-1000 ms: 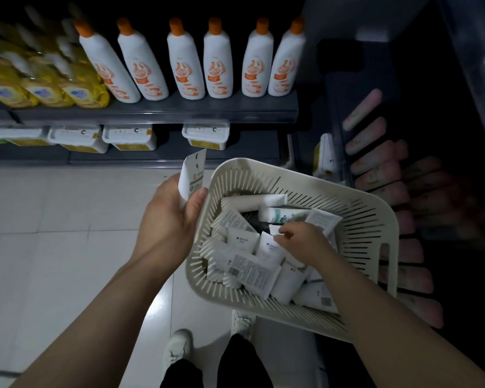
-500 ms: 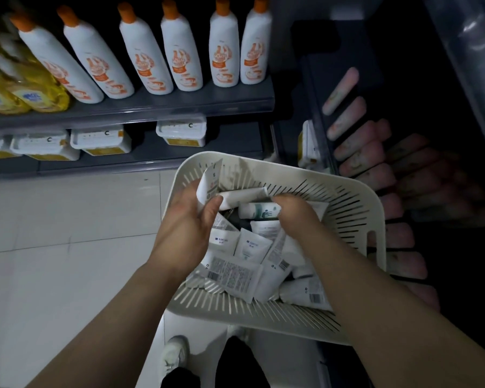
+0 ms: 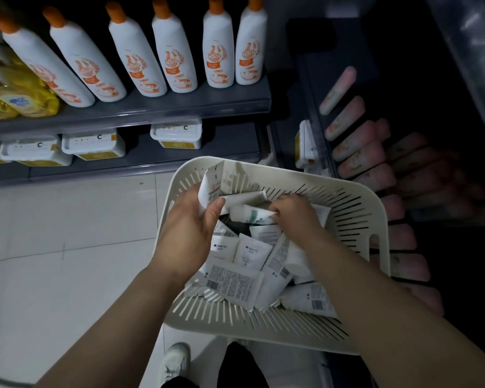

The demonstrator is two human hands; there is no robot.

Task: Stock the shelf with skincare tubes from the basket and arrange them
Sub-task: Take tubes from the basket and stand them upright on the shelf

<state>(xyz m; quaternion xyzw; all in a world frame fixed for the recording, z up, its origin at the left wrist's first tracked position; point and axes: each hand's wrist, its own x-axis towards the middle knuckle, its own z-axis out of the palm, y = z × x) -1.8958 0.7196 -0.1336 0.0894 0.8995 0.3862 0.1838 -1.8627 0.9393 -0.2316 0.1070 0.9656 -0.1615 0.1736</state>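
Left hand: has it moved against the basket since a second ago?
Yes. The left hand, holding a tube, came rightward from outside the basket rim to over the tubes inside.

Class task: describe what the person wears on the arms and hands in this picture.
Nothing is worn: the left hand and right hand are ungloved, with no ring, watch or bracelet visible. The left forearm and right forearm are bare, no sleeve in view.

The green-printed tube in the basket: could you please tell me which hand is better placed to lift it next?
Probably the right hand: it curls at the end of the green-printed tube, whereas the left hand is busy gripping another white tube.
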